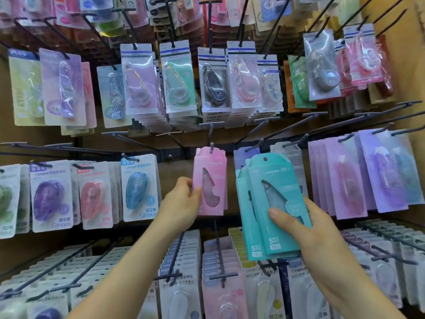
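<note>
On the middle row of the rack (174, 153), a blue pack (138, 187) hangs left of the two hands. The left hand (184, 199) grips one pink pack (210, 180) by its left edge, thumb on the front and fingers behind. This pack hangs on a hook (211, 139) near the middle of the row; whether more packs hang behind it I cannot tell. It has a long window that shows a pale pink tape roller. Just to the right, off any hook, the right hand (305, 224) holds at least two teal packs (273, 203) stacked together, with the thumb pressed on the front one. Each has a round hole on top, a window with a grey pointed roller, and white numbers 5 and 10 at the bottom. Several purple packs (368, 176) hang toward the right edge.
</note>
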Available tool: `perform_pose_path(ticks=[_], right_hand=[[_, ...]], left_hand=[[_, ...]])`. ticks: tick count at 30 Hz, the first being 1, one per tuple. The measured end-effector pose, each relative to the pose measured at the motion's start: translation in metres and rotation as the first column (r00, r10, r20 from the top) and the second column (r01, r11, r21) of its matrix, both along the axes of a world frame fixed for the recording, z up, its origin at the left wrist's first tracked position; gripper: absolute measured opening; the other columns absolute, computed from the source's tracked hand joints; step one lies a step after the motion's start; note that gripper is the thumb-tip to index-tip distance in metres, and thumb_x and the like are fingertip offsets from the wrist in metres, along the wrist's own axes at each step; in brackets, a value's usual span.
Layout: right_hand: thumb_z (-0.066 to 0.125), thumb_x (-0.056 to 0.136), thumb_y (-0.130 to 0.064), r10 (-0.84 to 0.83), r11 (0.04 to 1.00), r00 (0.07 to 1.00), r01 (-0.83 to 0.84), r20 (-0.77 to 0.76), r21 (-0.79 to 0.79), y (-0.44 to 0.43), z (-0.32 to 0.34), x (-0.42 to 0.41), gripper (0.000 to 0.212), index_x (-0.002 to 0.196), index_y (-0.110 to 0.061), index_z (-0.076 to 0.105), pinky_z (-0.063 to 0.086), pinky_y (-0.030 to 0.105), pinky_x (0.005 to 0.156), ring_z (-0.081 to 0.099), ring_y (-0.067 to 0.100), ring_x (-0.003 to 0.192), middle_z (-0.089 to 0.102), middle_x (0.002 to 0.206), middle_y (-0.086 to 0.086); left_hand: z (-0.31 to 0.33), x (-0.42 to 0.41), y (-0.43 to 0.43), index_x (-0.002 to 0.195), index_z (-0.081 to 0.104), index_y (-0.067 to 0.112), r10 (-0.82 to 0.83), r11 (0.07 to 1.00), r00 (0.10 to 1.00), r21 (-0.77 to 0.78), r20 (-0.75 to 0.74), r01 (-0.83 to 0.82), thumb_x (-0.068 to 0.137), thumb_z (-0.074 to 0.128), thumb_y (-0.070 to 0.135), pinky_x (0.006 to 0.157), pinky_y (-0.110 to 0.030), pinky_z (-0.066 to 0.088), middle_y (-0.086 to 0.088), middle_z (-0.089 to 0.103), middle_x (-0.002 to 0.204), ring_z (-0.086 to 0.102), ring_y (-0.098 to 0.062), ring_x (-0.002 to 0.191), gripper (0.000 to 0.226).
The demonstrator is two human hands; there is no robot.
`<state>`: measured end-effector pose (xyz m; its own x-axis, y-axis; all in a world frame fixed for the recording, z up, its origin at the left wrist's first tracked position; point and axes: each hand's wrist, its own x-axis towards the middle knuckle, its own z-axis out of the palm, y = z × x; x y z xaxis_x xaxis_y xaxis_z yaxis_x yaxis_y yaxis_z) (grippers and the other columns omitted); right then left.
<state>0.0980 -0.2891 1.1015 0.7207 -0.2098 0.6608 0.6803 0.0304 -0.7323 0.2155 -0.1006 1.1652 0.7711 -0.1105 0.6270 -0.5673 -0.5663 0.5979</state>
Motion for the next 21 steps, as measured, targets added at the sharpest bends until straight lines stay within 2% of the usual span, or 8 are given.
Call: perform_pose_path(ticks=[5, 11, 14, 15, 17, 18, 20, 21], right_hand=[[0.058, 0.094, -0.020, -0.045, 0.999, 0.998, 0.046, -0.033, 0.019, -0.004, -0.004, 0.006, 0.022, 0.113, -0.030, 0.063, 0.055, 0.023, 0.063, 0.073, 0.011, 0.085, 0.076, 0.097, -0.006], [0.066, 0.081, -0.035, -0.058, 0.998, 0.998, 0.058, -0.010, -0.014, -0.003, -0.005, 0.005, 0.042, 0.122, -0.034, 0.056, 0.058, 0.029, 0.073, 0.072, 0.009, 0.092, 0.073, 0.106, -0.009], [0.070, 0.075, -0.034, -0.055, 0.998, 0.998, 0.055, 0.027, 0.006, -0.003, -0.003, 0.001, 0.052, 0.123, -0.037, 0.053, 0.059, 0.024, 0.066, 0.073, 0.009, 0.089, 0.072, 0.103, -0.011], [0.071, 0.072, -0.032, -0.053, 0.998, 0.997, 0.053, 0.047, 0.019, -0.003, -0.002, 0.000, 0.054, 0.123, -0.039, 0.053, 0.059, 0.023, 0.064, 0.073, 0.009, 0.088, 0.072, 0.099, -0.012], [0.073, 0.069, -0.031, -0.059, 0.998, 0.995, 0.057, 0.085, 0.025, -0.001, -0.001, -0.001, 0.057, 0.120, -0.042, 0.053, 0.059, 0.023, 0.064, 0.073, 0.009, 0.087, 0.072, 0.093, -0.014], [0.074, 0.068, -0.031, -0.069, 0.998, 0.992, 0.066, 0.106, 0.023, 0.001, 0.000, -0.001, 0.056, 0.118, -0.046, 0.053, 0.059, 0.023, 0.065, 0.072, 0.010, 0.087, 0.072, 0.093, -0.012], [0.076, 0.066, -0.032, -0.094, 0.996, 0.985, 0.093, 0.144, 0.011, 0.006, 0.000, 0.000, 0.057, 0.114, -0.053, 0.054, 0.059, 0.025, 0.067, 0.071, 0.011, 0.087, 0.071, 0.095, -0.004], [0.077, 0.065, -0.032, -0.101, 0.995, 0.982, 0.103, 0.161, -0.004, 0.009, -0.001, 0.000, 0.060, 0.114, -0.057, 0.053, 0.059, 0.026, 0.067, 0.071, 0.011, 0.087, 0.071, 0.096, -0.002]], left_hand=[[0.004, 0.023, -0.005, 0.126, 0.042, 0.021, 0.096, 0.982, 0.995, 0.162, 0.006, -0.095, 0.103, 0.038, 0.041, 0.077, -0.031, 0.056, 0.002, 0.057, 0.109, 0.059, -0.010, 0.089, 0.031], [0.009, 0.028, -0.011, 0.109, 0.046, 0.019, 0.277, 0.891, 0.960, 0.366, 0.035, -0.270, 0.102, 0.040, 0.044, 0.073, -0.031, 0.053, -0.002, 0.061, 0.105, 0.060, -0.016, 0.086, 0.026], [0.006, 0.002, -0.010, 0.104, 0.040, 0.021, 0.394, 0.775, 0.874, 0.407, 0.285, -0.483, 0.100, 0.042, 0.044, 0.066, -0.032, 0.049, 0.000, 0.061, 0.098, 0.060, -0.018, 0.082, 0.024], [0.003, -0.012, -0.010, 0.106, 0.040, 0.023, 0.357, 0.808, 0.852, 0.331, 0.383, -0.488, 0.100, 0.041, 0.045, 0.066, -0.034, 0.049, 0.004, 0.060, 0.097, 0.059, -0.017, 0.081, 0.023], [-0.005, -0.041, -0.017, 0.112, 0.044, 0.032, 0.132, 0.956, 0.906, 0.188, 0.402, -0.223, 0.096, 0.038, 0.057, 0.071, -0.036, 0.052, 0.012, 0.061, 0.097, 0.061, -0.012, 0.083, 0.030], [-0.009, -0.056, -0.023, 0.113, 0.045, 0.036, -0.046, 0.992, 0.955, 0.125, 0.294, 0.010, 0.090, 0.039, 0.066, 0.073, -0.033, 0.054, 0.014, 0.062, 0.100, 0.062, -0.007, 0.086, 0.039], [-0.015, -0.079, -0.035, 0.113, 0.046, 0.039, -0.423, 0.900, 0.906, -0.104, 0.018, 0.422, 0.070, 0.051, 0.074, 0.078, -0.030, 0.058, 0.014, 0.063, 0.106, 0.066, -0.003, 0.091, 0.057], [-0.018, -0.083, -0.041, 0.114, 0.047, 0.038, -0.533, 0.829, 0.845, -0.226, -0.044, 0.511, 0.063, 0.059, 0.072, 0.080, -0.033, 0.060, 0.011, 0.065, 0.108, 0.068, -0.004, 0.094, 0.063]])
